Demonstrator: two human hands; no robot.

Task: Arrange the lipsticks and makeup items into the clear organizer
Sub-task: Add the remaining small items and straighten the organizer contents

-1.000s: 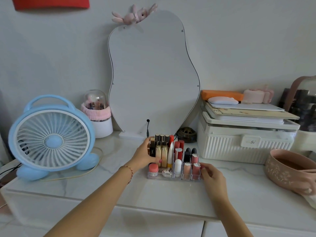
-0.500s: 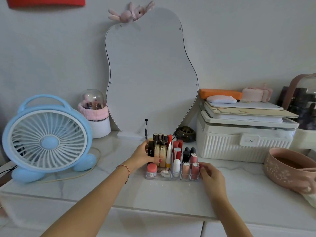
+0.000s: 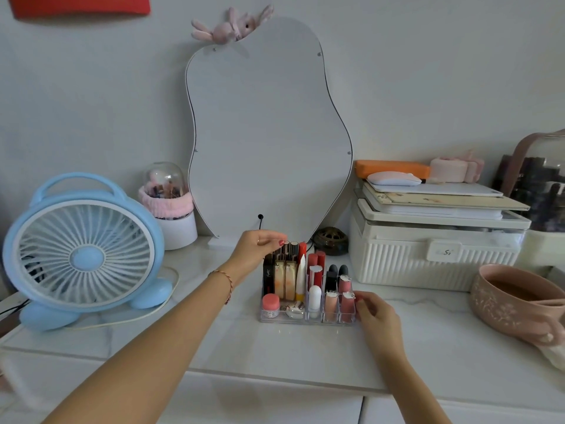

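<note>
The clear organizer (image 3: 276,320) stands on the white marble counter in front of the mirror. It is filled with upright items: a black tube (image 3: 268,277), gold cases (image 3: 286,280), red lipsticks (image 3: 316,265), a white stick (image 3: 315,297), pink lipsticks (image 3: 347,305) and a pink jar (image 3: 270,302). My left hand (image 3: 255,250) is at the back left corner, fingertips pinching the top of a dark back-row lipstick (image 3: 285,249). My right hand (image 3: 376,317) grips the organizer's front right corner with curled fingers.
A blue desk fan (image 3: 81,255) with its cord stands at the left. The wavy mirror (image 3: 269,133) leans behind, beside a white cup with a pink band (image 3: 171,215). A white ribbed storage box (image 3: 434,255) and a pink bowl (image 3: 516,301) sit at the right.
My left hand has lifted from the organizer's left side to the tops of the back-row tubes. My right hand stays at the front right corner.
</note>
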